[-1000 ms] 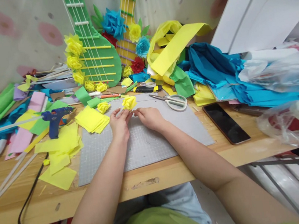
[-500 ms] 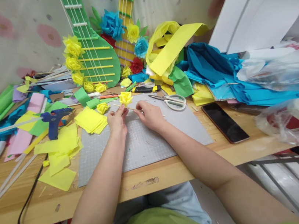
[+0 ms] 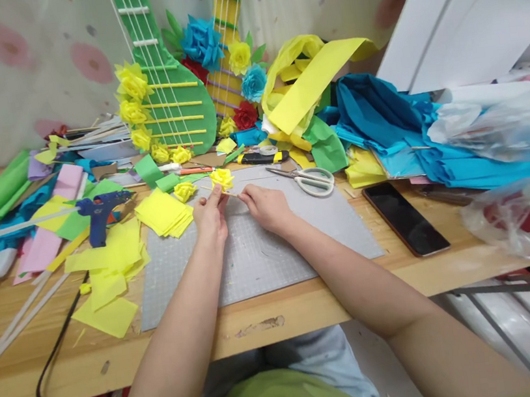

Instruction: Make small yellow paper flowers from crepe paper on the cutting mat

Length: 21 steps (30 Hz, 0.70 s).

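Observation:
Over the grey cutting mat (image 3: pixel 263 258), my left hand (image 3: pixel 210 218) pinches a small yellow paper flower (image 3: pixel 221 179) from below. My right hand (image 3: pixel 267 206) is closed on the near end of a thin stick (image 3: pixel 231 194) that runs to the flower. Another yellow flower (image 3: pixel 185 191) lies just left of the held one, behind a stack of yellow paper squares (image 3: pixel 164 212). Scissors (image 3: pixel 309 179) with white handles rest on the mat, beyond my right hand.
A blue glue gun (image 3: pixel 100 216) and loose yellow sheets (image 3: pixel 108 312) lie left. A phone (image 3: pixel 406 219) lies right, near blue paper (image 3: pixel 375 110). Behind stands a green guitar shape (image 3: pixel 183 105) with yellow flowers; a box cutter (image 3: pixel 259 158) lies before it.
The view has shifted slightly, so the table things appear a little further right. My right hand has closed in on the stick, its fingers more curled; both hands stay near the flower.

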{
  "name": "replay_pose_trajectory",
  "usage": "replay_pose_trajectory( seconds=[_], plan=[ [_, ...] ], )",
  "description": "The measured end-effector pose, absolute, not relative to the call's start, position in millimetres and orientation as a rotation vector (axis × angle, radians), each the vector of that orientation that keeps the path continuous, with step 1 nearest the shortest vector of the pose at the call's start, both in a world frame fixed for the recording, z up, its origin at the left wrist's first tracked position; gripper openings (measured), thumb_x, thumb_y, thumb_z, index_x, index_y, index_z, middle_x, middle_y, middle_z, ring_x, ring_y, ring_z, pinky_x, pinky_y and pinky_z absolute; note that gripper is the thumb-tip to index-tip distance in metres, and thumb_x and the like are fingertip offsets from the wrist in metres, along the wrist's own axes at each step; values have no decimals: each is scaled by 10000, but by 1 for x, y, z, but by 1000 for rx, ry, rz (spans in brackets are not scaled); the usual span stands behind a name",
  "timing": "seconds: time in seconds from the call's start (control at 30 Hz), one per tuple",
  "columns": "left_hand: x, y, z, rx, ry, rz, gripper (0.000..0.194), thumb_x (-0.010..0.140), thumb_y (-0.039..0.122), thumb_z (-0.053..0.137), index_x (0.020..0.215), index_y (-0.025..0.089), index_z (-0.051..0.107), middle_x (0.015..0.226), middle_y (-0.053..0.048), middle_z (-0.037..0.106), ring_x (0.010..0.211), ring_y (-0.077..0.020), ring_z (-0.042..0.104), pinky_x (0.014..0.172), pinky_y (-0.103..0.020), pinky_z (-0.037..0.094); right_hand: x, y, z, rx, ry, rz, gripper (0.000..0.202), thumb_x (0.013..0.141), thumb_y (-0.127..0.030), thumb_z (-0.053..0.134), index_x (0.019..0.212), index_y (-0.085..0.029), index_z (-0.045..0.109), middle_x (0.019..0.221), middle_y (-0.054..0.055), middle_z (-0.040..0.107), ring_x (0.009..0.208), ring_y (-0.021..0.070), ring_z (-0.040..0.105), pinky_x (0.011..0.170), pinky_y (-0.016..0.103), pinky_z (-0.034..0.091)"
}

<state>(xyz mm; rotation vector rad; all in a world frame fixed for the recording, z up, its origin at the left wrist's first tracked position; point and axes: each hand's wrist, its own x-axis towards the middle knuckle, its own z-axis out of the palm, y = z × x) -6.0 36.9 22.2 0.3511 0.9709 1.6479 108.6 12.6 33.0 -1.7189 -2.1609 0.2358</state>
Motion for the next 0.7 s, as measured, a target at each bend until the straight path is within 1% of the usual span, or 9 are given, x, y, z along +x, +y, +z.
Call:
replay_pose_trajectory(
  seconds=[0.17,0.37,0.5,0.7],
  plan=[
    [-6,37,20,365,970,1656,396,570,140,733,613,172,341,560,55,520,566,-70,557,707,-244,470,110,13,29,-1603,-2131,243,258,890,-386,342,974,-204,505,934,32,645,800,153,576,589,246,301],
    [-9,35,20,408,896,1596,288,627,27,616,716,176,386,622,32,566,627,-92,595,754,-279,482,116,17,27,-1615,-2087,265,205,876,-359,377,919,-209,510,886,20,651,751,152,569,568,244,278],
    [-8,33,20,418,925,1580,309,619,-24,560,772,180,385,662,9,593,637,-105,605,767,-303,481,121,19,28,-1621,-2093,299,214,879,-360,372,907,-213,525,878,14,655,742,145,569,579,245,282],
    [-5,32,18,513,974,1644,345,581,-21,593,769,179,384,619,57,539,600,-88,576,728,-303,492,128,22,27,-1571,-2168,321,221,881,-352,369,910,-223,547,869,6,660,746,142,567,588,243,279]
  ],
)
